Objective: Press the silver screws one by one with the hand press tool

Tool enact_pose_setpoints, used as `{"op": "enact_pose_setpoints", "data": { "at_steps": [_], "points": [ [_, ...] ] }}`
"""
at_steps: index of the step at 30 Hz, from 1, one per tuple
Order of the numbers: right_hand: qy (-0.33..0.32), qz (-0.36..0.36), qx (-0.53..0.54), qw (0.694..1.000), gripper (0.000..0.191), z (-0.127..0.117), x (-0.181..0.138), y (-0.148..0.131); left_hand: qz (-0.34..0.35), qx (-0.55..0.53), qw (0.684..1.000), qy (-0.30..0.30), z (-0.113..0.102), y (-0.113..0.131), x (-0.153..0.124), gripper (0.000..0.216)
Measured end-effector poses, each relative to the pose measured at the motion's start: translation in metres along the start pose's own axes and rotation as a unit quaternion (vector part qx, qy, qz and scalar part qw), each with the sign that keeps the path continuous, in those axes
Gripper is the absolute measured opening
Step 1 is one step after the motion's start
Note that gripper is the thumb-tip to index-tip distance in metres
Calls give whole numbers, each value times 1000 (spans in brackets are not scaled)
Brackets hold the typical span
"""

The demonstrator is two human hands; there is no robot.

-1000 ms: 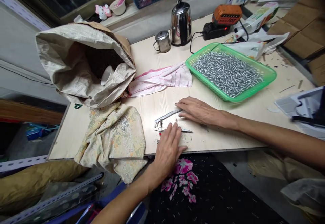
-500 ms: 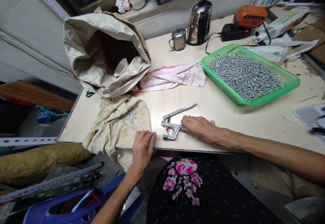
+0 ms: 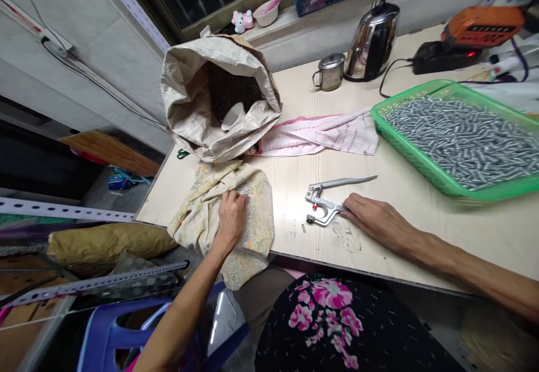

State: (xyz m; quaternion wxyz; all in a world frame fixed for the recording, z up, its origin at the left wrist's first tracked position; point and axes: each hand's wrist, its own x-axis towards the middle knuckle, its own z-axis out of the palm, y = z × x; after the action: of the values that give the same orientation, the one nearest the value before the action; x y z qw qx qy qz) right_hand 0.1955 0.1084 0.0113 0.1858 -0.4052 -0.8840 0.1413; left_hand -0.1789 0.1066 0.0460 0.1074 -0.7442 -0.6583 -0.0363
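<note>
My right hand (image 3: 377, 218) is closed round the lower handle of silver snap pliers (image 3: 329, 210), which lie on the table with their jaws apart. My left hand (image 3: 232, 214) rests on a yellow patterned cloth (image 3: 261, 223), fingers bent and pressed together at a small pile of metal pins (image 3: 247, 187). Its fingertips are partly hidden, so what they pinch is unclear. One small metal pin (image 3: 303, 228) lies on the table near the plier jaws.
A green basket (image 3: 416, 150) full of metal pins stands at right. Behind the cloth, an open sack (image 3: 185, 116) holds a white cup (image 3: 233, 117). A pink-white towel (image 3: 324, 136), steel mug (image 3: 331, 74), kettle (image 3: 373, 40) and orange battery (image 3: 484, 28) are farther back.
My left hand has moved from the table edge onto the cloth, to the pins. My right hand keeps hold of the plier handle. The view has swung left.
</note>
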Motion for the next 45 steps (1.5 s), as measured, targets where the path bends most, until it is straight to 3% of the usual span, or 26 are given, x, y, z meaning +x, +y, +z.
{"op": "enact_pose_setpoints", "data": {
  "at_steps": [6, 12, 14, 18, 20, 23, 28, 32, 35, 39, 42, 45],
  "points": [
    [-46, 40, -26, 998, 24, -11, 4, -2, 95, 82, 991, -43, 1, -11, 9, 26],
    [-32, 50, -105, 993, 29, -32, 15, -16, 99, 103, 989, -46, 1, -16, 10, 31],
    [-30, 48, -127, 990, 42, -36, 18, -13, 93, 103, 989, -45, 1, -16, 9, 31],
    [-65, 35, -128, 989, 97, -39, 24, 10, 83, 98, 991, -48, 0, -18, 7, 32],
    [-102, 46, -130, 985, 107, -38, 26, 21, 73, 83, 993, -44, 0, -19, 6, 32],
    [-123, 45, -130, 983, 94, -37, 28, 25, 68, 69, 994, -47, 1, -21, 7, 32],
    [-147, 32, -121, 981, 56, -43, 36, 17, 68, 36, 996, -47, -7, -18, 12, 32],
    [-170, 33, -107, 979, 31, -52, 45, 14, 0, -132, 991, -28, -26, 3, 11, 26],
    [-149, 30, -80, 985, 18, -55, 46, 11, -105, -343, 929, -87, -38, 34, 6, 24],
    [-74, -14, -85, 994, 22, -55, 39, 4, -216, -572, 768, -189, -40, 82, 0, 33],
    [-14, -30, -110, 993, 27, -58, 30, -4, -265, -663, 675, -187, -34, 108, -3, 34],
    [8, -28, -119, 993, 25, -62, 23, -11, -279, -702, 630, -182, -28, 123, -3, 35]
  ]
}}
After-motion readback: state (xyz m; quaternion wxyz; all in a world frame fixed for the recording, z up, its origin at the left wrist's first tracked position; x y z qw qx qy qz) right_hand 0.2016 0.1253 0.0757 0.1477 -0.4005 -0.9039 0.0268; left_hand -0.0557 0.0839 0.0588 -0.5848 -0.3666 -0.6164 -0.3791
